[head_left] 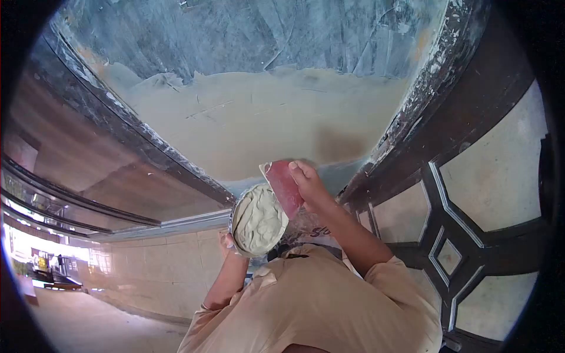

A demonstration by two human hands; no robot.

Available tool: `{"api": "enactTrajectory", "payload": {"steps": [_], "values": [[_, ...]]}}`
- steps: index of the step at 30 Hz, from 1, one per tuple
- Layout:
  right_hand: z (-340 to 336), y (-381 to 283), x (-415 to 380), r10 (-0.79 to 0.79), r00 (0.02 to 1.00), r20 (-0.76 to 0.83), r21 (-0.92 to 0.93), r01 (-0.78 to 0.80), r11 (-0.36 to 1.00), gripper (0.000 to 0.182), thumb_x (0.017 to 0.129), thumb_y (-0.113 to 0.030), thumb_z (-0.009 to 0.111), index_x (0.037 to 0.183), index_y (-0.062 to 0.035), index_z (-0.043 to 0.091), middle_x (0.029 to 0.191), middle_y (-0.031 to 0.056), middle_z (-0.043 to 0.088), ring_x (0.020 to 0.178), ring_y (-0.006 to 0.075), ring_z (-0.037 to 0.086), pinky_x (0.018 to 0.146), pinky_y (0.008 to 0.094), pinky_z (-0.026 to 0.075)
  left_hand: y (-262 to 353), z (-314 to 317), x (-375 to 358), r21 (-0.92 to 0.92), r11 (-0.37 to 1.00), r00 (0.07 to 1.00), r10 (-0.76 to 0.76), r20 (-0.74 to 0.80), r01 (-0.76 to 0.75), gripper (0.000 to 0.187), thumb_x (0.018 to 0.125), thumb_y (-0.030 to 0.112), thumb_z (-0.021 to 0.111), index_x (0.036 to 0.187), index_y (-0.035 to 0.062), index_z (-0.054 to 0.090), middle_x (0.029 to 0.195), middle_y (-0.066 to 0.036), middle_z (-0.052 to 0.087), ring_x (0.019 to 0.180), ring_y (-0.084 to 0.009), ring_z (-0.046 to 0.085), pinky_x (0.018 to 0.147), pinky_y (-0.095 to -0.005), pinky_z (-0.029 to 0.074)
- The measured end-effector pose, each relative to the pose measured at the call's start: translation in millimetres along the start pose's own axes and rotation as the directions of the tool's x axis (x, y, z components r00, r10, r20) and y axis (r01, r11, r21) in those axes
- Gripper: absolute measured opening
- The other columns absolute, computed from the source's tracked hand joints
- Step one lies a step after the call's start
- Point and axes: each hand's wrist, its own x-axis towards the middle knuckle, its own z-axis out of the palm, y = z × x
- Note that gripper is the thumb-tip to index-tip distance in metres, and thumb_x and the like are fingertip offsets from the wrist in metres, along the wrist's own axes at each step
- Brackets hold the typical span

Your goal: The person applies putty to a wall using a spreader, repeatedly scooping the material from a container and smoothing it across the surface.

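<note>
My left hand (228, 241) grips the rim of a round bowl (234, 221) from its left side, the fingers partly hidden behind it. Pale grey-green putty (259, 220) fills the bowl, its surface thick and folded. In my right hand (309, 183) is a flat red putty spreader (283, 187), thumb on its face. Some putty clings to the spreader's left edge, which is close over the bowl's right side. Beyond both hands is a wall panel with a smooth beige coated band (253, 117) below a rough blue-grey area (247, 38).
Dark, paint-spattered frame edges (406, 120) flank the panel. A dark door with pale panels and silver trim (450, 253) stands close on the right. To the left are a brown glossy surface (112, 159), a tiled wall (159, 265) and a pale floor (118, 323).
</note>
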Motion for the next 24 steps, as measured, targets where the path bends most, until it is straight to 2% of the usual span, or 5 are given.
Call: {"api": "enactTrajectory", "payload": {"steps": [12,14,16,22,24], "values": [[33.6,-29.8,18.8,-0.331,0.931,-0.156,-0.101,0.319,0.943,0.024,0.099,-0.024,0.047,0.088,-0.0036,0.053,0.077,-0.0048,0.043,0.072,0.0059,0.037,0.066,0.0237,0.036,13.5,-19.7,9.7,-0.101,0.995,0.954,0.031,0.297,0.0,0.109,0.065,0.071,0.064,0.144,0.0019,0.03,0.148,-0.02,0.031,0.135,-0.0378,0.033,0.111,-0.0547,0.027],[38.5,-33.7,22.1,-0.369,0.904,-0.214,-0.079,0.36,0.929,0.024,0.1,-0.024,0.046,0.088,-0.0039,0.052,0.078,-0.0046,0.043,0.073,0.006,0.038,0.068,0.0239,0.037,21.6,-7.3,-1.8,-0.026,0.991,0.991,-0.133,0.027,0.134,0.114,0.062,0.075,0.063,0.143,0.002,0.031,0.147,-0.02,0.031,0.134,-0.0381,0.034,0.111,-0.0541,0.028],[33.7,-37.0,29.1,-0.376,0.897,-0.23,-0.101,0.363,0.926,0.025,0.1,-0.025,0.046,0.088,-0.004,0.053,0.078,-0.0044,0.044,0.074,0.0061,0.038,0.068,0.0241,0.037,15.6,-38.9,-15.7,-0.174,0.962,0.977,-0.21,0.029,0.212,0.107,0.065,0.062,0.07,0.143,0.0002,0.03,0.146,-0.021,0.033,0.132,-0.0383,0.037,0.11,-0.0526,0.031],[23.2,-76.7,32.5,-0.455,0.84,-0.296,-0.118,0.44,0.89,0.025,0.1,-0.026,0.045,0.09,-0.0049,0.053,0.078,-0.0035,0.046,0.075,0.0058,0.041,0.069,0.0236,0.039,13.9,-16.9,-9.4,-0.253,0.958,0.955,-0.193,-0.226,0.133,0.112,0.063,0.083,0.055,0.144,0.009,0.032,0.146,-0.02,0.033,0.131,-0.0414,0.037,0.106,-0.0594,0.032],[17.4,-89.5,27.9,-0.435,0.859,-0.271,-0.12,0.418,0.9,0.024,0.1,-0.025,0.045,0.089,-0.0055,0.053,0.078,-0.0033,0.048,0.074,0.0055,0.042,0.07,0.0235,0.039,21.9,-9.4,-0.5,-0.28,0.947,0.974,-0.193,-0.114,0.155,0.106,0.066,0.083,0.053,0.144,0.0134,0.033,0.146,-0.018,0.034,0.13,-0.043,0.038,0.104,-0.0618,0.034]]}}
